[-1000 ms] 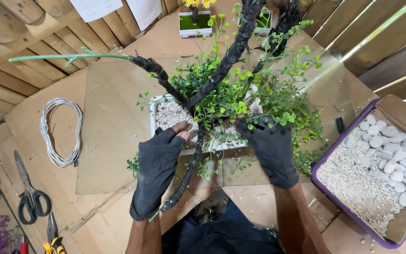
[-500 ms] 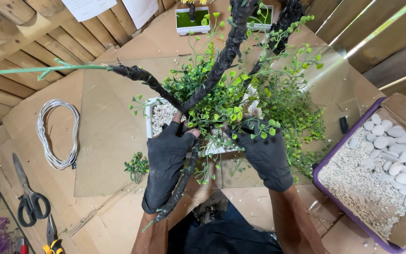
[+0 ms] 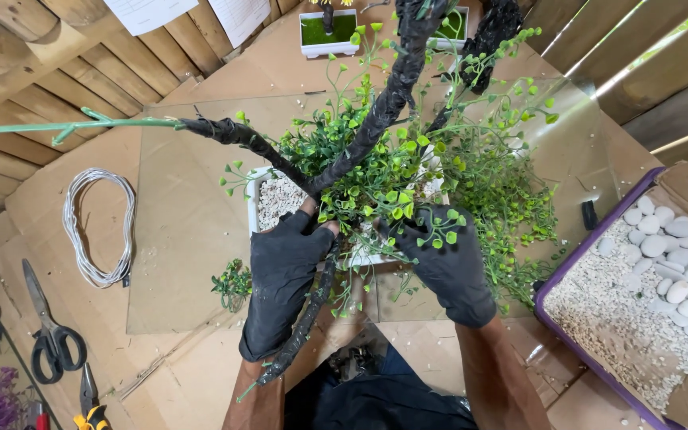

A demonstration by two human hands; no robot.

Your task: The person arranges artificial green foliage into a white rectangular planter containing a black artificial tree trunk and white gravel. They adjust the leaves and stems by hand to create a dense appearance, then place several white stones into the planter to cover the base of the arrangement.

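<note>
Currently on the cardboard-covered desk (image 3: 201,350): white rectangular planter (image 3: 253,209) of pale gravel bearing a black-wrapped artificial tree (image 3: 384,103) with green plastic sprigs, likely bottom-heavy, branches stiff but bendable, foliage flimsy. Left hand (image 3: 284,275), black-gloved, rests curled at the planter's near rim; right hand (image 3: 447,263) pinches sprigs just beside it; best gripped by planter walls or trunk base.

Since a second ago we have pushed both hands (image 3: 284,271) (image 3: 449,263) farther into the foliage (image 3: 408,183) over the planter (image 3: 258,203).

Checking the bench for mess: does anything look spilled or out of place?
Yes. Small white gravel bits lie scattered on the glass sheet outside the white rectangular planter, and a loose green leafy sprig lies on the glass beside the black-gloved left hand.
</note>
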